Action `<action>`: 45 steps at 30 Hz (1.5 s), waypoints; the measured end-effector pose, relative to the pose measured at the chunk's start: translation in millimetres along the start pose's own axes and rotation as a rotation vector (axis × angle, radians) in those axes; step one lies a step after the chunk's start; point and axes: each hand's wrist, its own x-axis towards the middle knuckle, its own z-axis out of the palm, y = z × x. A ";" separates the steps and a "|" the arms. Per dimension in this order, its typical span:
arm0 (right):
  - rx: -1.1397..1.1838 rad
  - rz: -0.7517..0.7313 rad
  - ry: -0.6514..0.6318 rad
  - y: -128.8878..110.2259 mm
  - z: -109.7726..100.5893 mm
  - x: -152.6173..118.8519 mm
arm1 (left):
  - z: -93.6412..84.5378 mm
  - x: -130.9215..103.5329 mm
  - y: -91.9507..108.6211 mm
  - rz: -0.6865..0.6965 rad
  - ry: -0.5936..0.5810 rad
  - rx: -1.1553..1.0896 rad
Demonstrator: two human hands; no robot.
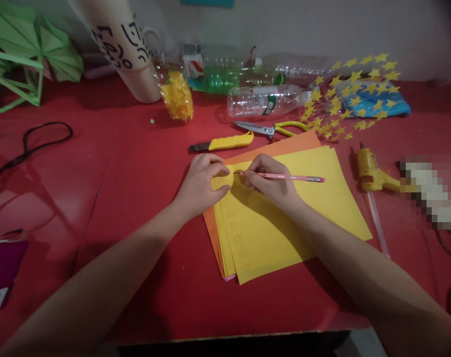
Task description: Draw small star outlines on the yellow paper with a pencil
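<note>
My right hand (272, 181) grips a pink pencil (299, 177), its tip against the upper left part of a yellow sheet of paper (307, 213). Faint pencil-drawn stars run down the sheet's left side. My left hand (205, 181) rests on the sheet's upper left corner, thumb and forefinger apart, holding nothing. Beneath lie more yellow sheets and an orange sheet (281, 148). Just beyond my hands are a yellow utility knife (230, 143) and scissors with yellow handles (290, 130).
Plastic bottles (266, 101) lie along the wall, near many yellow paper stars (335, 104). A tall cup (126, 54) and a container of yellow pieces (176, 96) stand at the back. To the right is a glue gun (370, 171); a black cord (46, 126) lies left.
</note>
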 end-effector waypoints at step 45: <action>-0.121 -0.075 -0.059 -0.1 -7.5 0.1 | -1.5 0.7 0.4 -0.002 -0.020 -0.005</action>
